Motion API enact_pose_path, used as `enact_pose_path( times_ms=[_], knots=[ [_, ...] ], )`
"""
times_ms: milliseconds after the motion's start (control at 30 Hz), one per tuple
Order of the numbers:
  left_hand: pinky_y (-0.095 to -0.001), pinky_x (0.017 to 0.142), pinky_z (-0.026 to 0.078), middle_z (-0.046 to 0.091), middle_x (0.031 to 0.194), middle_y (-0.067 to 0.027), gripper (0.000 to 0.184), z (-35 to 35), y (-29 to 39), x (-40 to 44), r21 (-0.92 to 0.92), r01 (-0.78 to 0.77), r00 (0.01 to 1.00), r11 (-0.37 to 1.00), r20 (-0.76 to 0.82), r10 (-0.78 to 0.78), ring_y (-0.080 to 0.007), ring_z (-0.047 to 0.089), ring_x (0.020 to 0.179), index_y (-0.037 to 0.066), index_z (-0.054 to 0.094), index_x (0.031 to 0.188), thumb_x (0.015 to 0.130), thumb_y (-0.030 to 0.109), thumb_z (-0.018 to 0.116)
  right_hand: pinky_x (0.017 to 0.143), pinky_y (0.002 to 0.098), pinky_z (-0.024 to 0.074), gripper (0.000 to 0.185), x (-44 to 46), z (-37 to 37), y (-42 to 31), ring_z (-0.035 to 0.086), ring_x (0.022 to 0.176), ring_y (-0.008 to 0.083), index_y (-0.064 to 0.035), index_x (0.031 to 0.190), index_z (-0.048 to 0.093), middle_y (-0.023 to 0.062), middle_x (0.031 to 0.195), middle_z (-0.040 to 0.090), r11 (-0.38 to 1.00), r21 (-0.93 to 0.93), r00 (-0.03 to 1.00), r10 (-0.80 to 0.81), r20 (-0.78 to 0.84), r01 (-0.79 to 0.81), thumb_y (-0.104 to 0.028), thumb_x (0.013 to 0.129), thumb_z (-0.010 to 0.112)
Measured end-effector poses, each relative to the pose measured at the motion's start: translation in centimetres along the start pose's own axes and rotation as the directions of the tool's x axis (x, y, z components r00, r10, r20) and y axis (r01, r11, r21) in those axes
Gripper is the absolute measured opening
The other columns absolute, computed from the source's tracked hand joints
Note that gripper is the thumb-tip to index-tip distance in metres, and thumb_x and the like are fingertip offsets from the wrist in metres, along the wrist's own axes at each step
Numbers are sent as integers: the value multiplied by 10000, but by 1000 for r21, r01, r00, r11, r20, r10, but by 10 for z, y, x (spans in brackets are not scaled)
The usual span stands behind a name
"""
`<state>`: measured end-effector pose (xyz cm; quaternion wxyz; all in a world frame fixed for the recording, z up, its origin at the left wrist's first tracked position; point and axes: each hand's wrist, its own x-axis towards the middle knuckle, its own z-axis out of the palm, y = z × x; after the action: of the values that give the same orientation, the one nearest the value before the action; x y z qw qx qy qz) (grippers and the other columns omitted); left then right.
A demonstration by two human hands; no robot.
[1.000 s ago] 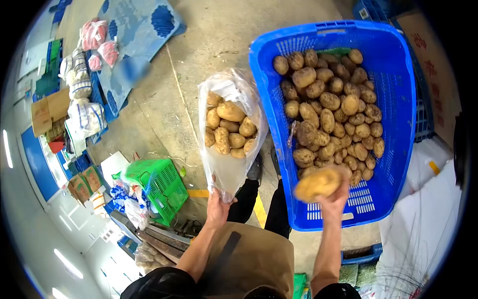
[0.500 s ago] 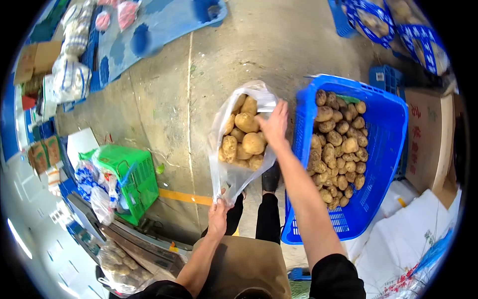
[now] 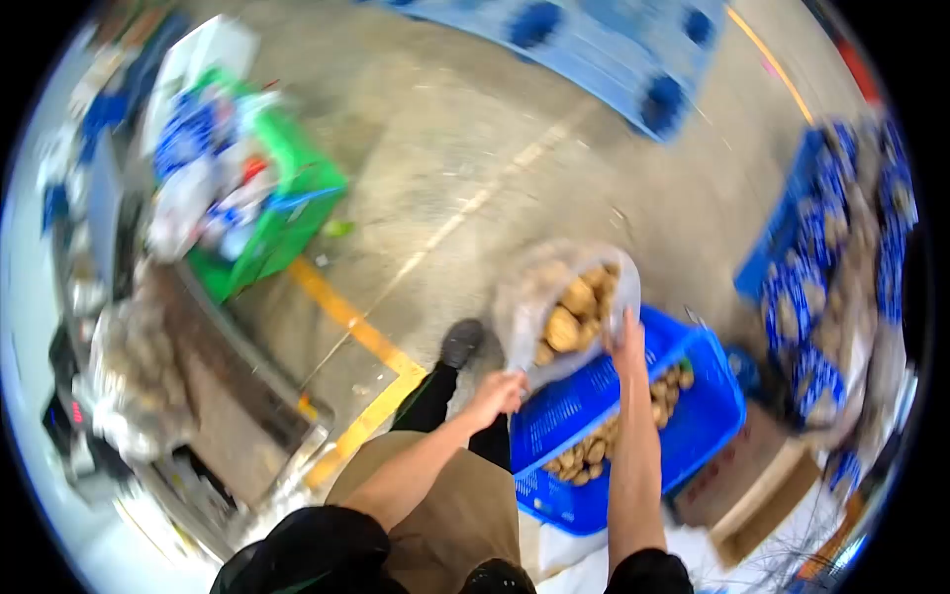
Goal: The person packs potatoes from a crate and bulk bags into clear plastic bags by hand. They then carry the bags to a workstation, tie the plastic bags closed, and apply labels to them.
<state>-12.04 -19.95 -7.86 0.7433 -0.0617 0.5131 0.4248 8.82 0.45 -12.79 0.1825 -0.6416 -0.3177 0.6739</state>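
here, potatoes (image 3: 563,329) inside clear bag (image 3: 512,327)

The concrete floor (image 3: 416,129) carries a light-blue pallet (image 3: 604,45), a green crate (image 3: 302,218), a blue basket (image 3: 714,401) and yellow lines (image 3: 381,406).

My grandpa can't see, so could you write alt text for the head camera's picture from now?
A person's left hand and right hand hold an open, see-through bag of potatoes, beside a blue basket with more potatoes. On the floor stands a green crate full of plastic bags.
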Motion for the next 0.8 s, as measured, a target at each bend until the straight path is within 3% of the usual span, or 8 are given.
enact_pose_path(
  times_ms=[33,67,100,133,300,633,733,800],
  knots=[
    [-269,477,369,428,555,25,329,-11,-8,-9,57,81,996,995,-39,-79,-98,381,447,31,588,837,977,320,514,436,279,346,352,-16,16,5,456,492,109,-63,879,598,-2,641,512,991,-73,992,117,50,-113,-412,924,587],
    [-262,466,353,422,555,28,328,-29,-18,-16,15,57,996,998,-66,-56,-91,381,453,44,593,838,976,331,514,408,264,321,319,-28,26,36,433,471,82,-86,843,580,-7,627,500,889,-456,998,54,11,-43,-391,932,581],
    [-255,454,336,417,555,31,327,-47,-31,-21,-32,29,995,999,-92,-32,-84,382,459,57,598,839,975,342,513,387,266,309,289,-54,41,38,421,450,85,-75,832,579,-11,603,489,861,-507,991,106,79,-52,-345,936,584],
    [-262,466,362,437,554,21,352,-59,-39,-25,-32,14,991,999,-130,-18,-91,411,471,53,607,817,971,356,515,386,282,309,287,-70,57,46,402,429,93,-52,810,575,-9,564,466,926,-374,996,80,48,-56,-309,937,584],
    [-307,509,406,515,577,-7,412,-54,-68,-37,332,-47,978,942,-176,111,-112,484,520,83,622,725,965,395,501,382,302,306,299,-126,75,20,387,406,123,-43,760,534,-1,513,414,874,-475,990,135,48,-96,-269,956,546],
    [-325,629,444,612,690,-60,424,-4,36,-132,373,-309,896,875,-194,399,-160,547,665,30,678,752,947,378,536,383,264,241,344,-202,8,-104,249,351,118,-28,764,501,-14,433,288,984,-32,938,176,298,-174,-258,1005,413],
    [-333,661,436,595,669,-63,433,34,64,-217,387,-409,863,827,-130,488,-163,537,689,14,661,727,949,369,547,364,263,253,277,-255,-14,-146,257,334,100,-22,811,521,-24,433,307,997,-1,899,69,433,-77,-205,999,432],
    [-322,625,422,574,637,-57,450,56,87,-286,319,-473,838,821,-127,531,-149,516,646,11,648,717,961,370,531,418,263,278,248,-306,-11,-186,328,455,102,-61,762,528,-18,521,367,999,-27,950,29,310,-22,-229,938,576]
  ],
)
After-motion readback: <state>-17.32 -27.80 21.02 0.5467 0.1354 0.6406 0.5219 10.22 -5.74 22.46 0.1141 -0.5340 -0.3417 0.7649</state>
